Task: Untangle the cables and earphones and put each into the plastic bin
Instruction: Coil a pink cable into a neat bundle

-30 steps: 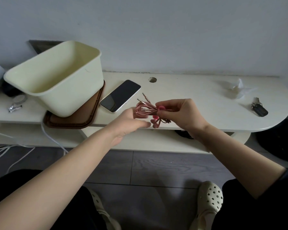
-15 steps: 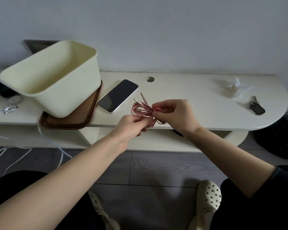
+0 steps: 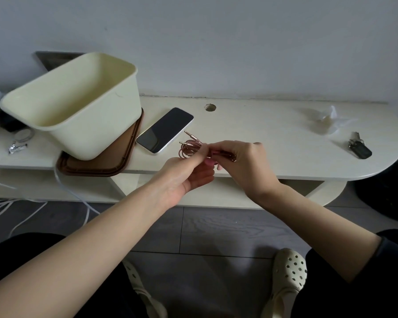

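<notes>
L hand (image 3: 189, 174) + R hand (image 3: 242, 161) pinch pink cable (image 3: 190, 149) | over shelf (image 3: 274, 125) front edge | bin (image 3: 97, 134) far-left

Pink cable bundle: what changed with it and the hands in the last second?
The left hand, open under it a second ago, now pinches the pink cable bundle beside the right hand. The earbuds no longer dangle below. The right hand kept its hold; bin, phone and keys stayed.
</notes>
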Tool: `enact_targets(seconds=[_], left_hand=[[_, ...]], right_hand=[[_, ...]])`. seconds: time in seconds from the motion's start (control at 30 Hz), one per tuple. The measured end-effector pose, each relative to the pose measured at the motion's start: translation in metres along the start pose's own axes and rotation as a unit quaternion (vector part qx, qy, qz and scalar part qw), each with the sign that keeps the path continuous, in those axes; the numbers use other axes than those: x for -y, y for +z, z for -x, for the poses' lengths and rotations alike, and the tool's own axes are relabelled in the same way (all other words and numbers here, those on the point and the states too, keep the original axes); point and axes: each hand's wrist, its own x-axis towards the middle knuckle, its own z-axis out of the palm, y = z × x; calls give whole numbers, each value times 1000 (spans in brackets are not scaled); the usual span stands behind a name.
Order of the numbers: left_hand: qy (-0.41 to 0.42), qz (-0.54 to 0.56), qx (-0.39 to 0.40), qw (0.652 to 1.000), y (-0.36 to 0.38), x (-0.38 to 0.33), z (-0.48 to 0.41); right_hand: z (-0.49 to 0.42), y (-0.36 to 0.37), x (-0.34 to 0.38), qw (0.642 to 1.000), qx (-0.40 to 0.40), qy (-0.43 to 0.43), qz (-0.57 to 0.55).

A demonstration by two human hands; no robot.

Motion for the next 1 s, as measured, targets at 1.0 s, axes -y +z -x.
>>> enact_targets(seconds=[1.0], left_hand=[[113, -74, -86, 987, 11, 9, -7]], right_hand=[[-2, 4, 17, 994, -31, 99, -39]])
